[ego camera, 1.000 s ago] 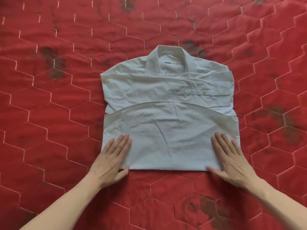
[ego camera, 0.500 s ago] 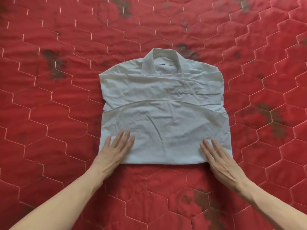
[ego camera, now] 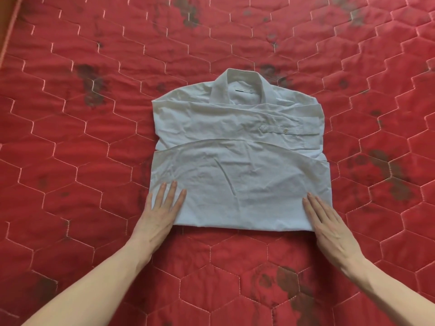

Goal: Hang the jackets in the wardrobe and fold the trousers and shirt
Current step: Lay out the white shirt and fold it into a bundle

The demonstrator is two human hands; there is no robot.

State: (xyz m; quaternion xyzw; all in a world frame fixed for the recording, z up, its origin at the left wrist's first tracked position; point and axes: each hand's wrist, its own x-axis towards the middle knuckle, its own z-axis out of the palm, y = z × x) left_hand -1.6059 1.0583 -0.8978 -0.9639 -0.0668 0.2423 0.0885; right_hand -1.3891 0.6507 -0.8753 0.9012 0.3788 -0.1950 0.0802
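On the middle of a red quilted bedspread (ego camera: 70, 161) lies a white shirt (ego camera: 240, 161), folded into a rough square with its collar (ego camera: 237, 88) toward the far edge and its lower part turned up over the front. A buttoned cuff (ego camera: 286, 130) shows across the right side of the folded cloth. The left hand (ego camera: 160, 215) rests flat on the near left corner of the shirt, fingers straight and slightly spread, its heel on the bedspread. The right hand (ego camera: 329, 227) lies flat at the near right corner, fingers straight and close together along the shirt's side edge; whether its thumb sits under the fold is hard to tell. Both hands are well apart, with the shirt's near folded edge running between them. Dark blotches (ego camera: 388, 170) mark the bedspread near the shirt's right side.
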